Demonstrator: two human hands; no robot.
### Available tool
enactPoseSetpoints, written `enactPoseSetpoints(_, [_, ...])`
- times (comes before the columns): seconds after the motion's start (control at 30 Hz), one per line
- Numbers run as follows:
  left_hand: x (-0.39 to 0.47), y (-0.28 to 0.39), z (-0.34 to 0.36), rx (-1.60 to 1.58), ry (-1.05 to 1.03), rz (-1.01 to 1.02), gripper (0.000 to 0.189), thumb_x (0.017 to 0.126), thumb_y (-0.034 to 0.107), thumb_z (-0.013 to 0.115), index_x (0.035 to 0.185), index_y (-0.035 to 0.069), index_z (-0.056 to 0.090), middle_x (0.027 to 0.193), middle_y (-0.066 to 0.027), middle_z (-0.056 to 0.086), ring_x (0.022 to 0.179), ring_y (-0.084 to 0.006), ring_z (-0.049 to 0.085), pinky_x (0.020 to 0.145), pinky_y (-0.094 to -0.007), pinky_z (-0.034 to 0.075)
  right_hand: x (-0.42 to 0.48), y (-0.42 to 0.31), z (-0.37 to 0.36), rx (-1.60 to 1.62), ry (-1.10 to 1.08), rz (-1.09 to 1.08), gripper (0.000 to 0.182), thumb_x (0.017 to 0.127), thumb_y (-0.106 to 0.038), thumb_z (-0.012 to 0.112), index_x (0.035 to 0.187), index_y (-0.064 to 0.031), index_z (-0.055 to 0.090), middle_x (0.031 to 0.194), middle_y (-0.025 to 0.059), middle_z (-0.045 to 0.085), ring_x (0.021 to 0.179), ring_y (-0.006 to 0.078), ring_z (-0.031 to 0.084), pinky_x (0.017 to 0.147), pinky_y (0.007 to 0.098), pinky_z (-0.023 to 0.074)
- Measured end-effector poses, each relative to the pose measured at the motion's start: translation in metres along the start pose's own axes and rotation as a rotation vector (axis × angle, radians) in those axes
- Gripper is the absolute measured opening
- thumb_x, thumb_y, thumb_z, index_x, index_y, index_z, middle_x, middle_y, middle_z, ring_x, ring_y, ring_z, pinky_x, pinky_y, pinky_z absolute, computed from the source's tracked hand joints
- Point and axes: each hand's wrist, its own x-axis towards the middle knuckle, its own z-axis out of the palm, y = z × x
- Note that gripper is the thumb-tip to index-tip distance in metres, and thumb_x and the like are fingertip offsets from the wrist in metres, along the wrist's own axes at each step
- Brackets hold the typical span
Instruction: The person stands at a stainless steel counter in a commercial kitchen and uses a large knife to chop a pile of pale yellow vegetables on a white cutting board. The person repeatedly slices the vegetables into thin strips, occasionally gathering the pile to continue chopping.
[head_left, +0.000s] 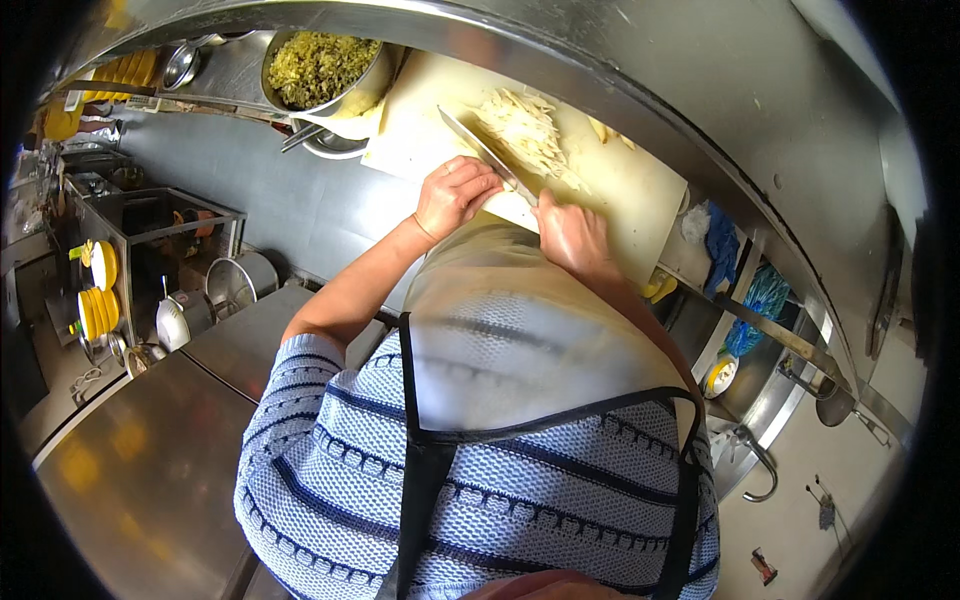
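Observation:
My right hand (574, 234) is closed around the handle of a kitchen knife (480, 145), its broad blade pointing up and left over a pale cutting board (630, 187). Close beside the blade, my left hand (459, 191) rests with curled fingers on a pale piece of food, mostly hidden under the fingertips. Beyond the blade lies a heap of thin pale strips (525, 131). A few larger yellowish pieces (600, 131) sit at the board's far edge, partly cut off by the metal rim.
A metal pot (367, 82) of chopped yellow-green food stands left of the board, above a metal bowl (336, 146). A steel shelf edge (600, 67) curves across the top. Blue cloth (720, 244) and a sink with a faucet (763, 469) are at right. A steel counter (142, 465) lies behind at left.

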Motion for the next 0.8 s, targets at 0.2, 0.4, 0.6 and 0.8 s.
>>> enactPoseSetpoints(0.2, [-0.006,0.0,0.0,0.001,0.015,-0.006,0.017,0.073,0.008,0.081,0.088,0.009,0.073,0.088,-0.002,0.069,0.085,-0.0216,0.066,0.074,-0.0336,0.055,-0.01,-0.004,-0.015,-0.001,-0.053,0.027,0.027,0.1,-0.028,0.054,0.1,-0.0018,0.059,0.079,0.0265,0.068,0.08,0.048,0.067,0.075,0.0596,0.0496])
enactPoseSetpoints(0.4, [-0.003,0.001,0.002,-0.027,0.006,0.004,0.015,0.073,0.008,0.079,0.087,0.009,0.074,0.089,-0.0016,0.069,0.085,-0.0216,0.065,0.073,-0.0338,0.055,0.006,-0.01,0.006,0.103,-0.004,0.057,0.027,0.1,-0.029,0.054,0.099,-0.0021,0.06,0.081,0.0273,0.068,0.081,0.0471,0.067,0.074,0.0588,0.0503])
enactPoseSetpoints(0.6, [-0.009,-0.005,-0.006,-0.052,-0.015,-0.038,0.018,0.073,0.004,0.079,0.089,0.008,0.072,0.092,-0.0027,0.068,0.089,-0.0243,0.064,0.077,-0.0355,0.054,0.01,-0.008,0.005,0.1,0.025,0.02,0.026,0.099,-0.028,0.055,0.098,-0.0016,0.058,0.078,0.0272,0.067,0.078,0.0486,0.066,0.071,0.0587,0.0496])
enactPoseSetpoints(0.8, [-0.006,-0.008,-0.013,0.066,0.071,-0.149,0.018,0.076,0.003,0.077,0.092,0.008,0.071,0.093,-0.0041,0.067,0.088,-0.0272,0.062,0.078,-0.0376,0.052,0.01,-0.006,0.005,0.108,0.058,0.009,0.024,0.1,-0.026,0.055,0.098,-0.0017,0.057,0.075,0.0273,0.065,0.077,0.0484,0.065,0.07,0.0583,0.0494])
